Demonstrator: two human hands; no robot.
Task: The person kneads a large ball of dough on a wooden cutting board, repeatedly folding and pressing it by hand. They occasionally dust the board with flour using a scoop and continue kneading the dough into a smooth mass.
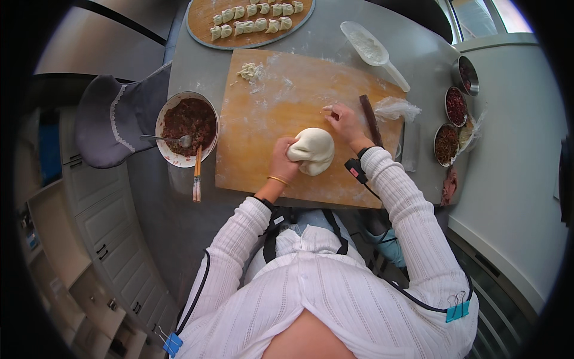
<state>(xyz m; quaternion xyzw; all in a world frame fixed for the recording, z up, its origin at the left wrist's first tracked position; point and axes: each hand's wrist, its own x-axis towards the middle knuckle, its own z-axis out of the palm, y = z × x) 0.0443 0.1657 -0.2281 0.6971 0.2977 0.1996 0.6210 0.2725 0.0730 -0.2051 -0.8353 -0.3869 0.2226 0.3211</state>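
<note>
My left hand [285, 160] grips the left side of a smooth, folded lump of white dough [315, 150] over the floured wooden board [251, 157]. To the upper right of the dough, my right hand [343, 120] holds nothing, its fingers bent and a little apart above the board. A dark wooden rolling pin [370, 120] lies just right of that hand. Dough scraps with flour [249, 71] rest near the board's upper left corner.
Left of the board stands a bowl of minced filling [188, 121] with a spoon and chopsticks [197, 179]. Shaped dumplings [244, 28] sit on a round tray [206, 42] beyond. A flour scoop [365, 45], a plastic bag [397, 109] and small bowls [456, 107] are at the right.
</note>
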